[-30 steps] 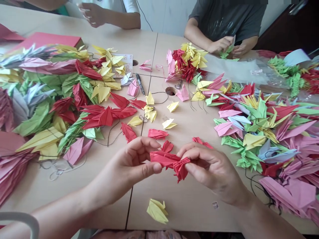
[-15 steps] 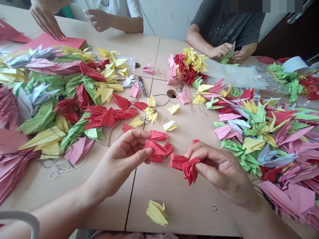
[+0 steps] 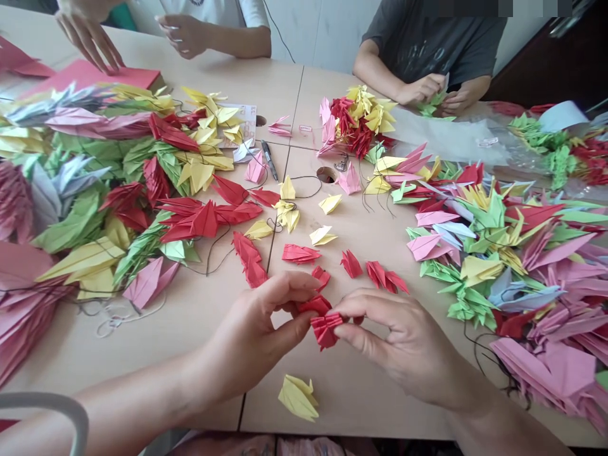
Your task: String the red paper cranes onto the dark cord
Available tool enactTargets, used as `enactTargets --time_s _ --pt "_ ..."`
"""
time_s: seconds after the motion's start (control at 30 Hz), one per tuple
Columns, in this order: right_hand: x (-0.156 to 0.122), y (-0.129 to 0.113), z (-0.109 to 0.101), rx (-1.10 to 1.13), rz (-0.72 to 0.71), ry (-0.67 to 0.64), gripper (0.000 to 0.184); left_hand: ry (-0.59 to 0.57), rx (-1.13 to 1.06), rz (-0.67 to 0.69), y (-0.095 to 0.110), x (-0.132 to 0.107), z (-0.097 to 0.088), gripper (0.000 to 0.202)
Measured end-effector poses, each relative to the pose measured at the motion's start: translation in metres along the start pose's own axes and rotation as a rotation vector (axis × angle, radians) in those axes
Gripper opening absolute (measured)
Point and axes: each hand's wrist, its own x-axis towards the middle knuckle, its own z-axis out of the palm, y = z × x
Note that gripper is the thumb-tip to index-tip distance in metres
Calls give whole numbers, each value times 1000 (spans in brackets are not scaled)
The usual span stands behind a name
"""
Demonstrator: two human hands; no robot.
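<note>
My left hand (image 3: 270, 329) pinches a folded red paper crane (image 3: 315, 304) between thumb and fingers, just over the table. Between the thumb and fingertips of my right hand (image 3: 403, 339) is a small stack of red paper cranes (image 3: 325, 330), pressed flat together. The two held pieces meet, or nearly so; fingers partly cover both. Several more red folded cranes lie just beyond my hands, among them a red row (image 3: 249, 258) and a red pair (image 3: 386, 277). One yellow paper crane (image 3: 298, 398) rests near the table's front edge.
Strung paper cranes in many colours heap up at left (image 3: 85, 221) and right (image 3: 503, 253). A pen (image 3: 270, 161) lies beside a cable hole (image 3: 325, 175). Across the table, one person's hand rests on red paper (image 3: 102, 77); another person's hands (image 3: 434, 95) hold green paper.
My hands have come together, the right moving left with its red stack. Red cranes formerly hidden behind my hands now show on the table.
</note>
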Motion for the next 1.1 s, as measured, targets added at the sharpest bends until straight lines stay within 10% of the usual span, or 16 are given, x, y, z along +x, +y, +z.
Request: enactTargets --time_s 0.63,1.1 --pt "-1 9 8 -382 -231 234 15 -123 118 140 -6 -7 -8 61" --pt "10 23 11 738 557 -37 24 -179 -486 -287 1 3 -3 50"
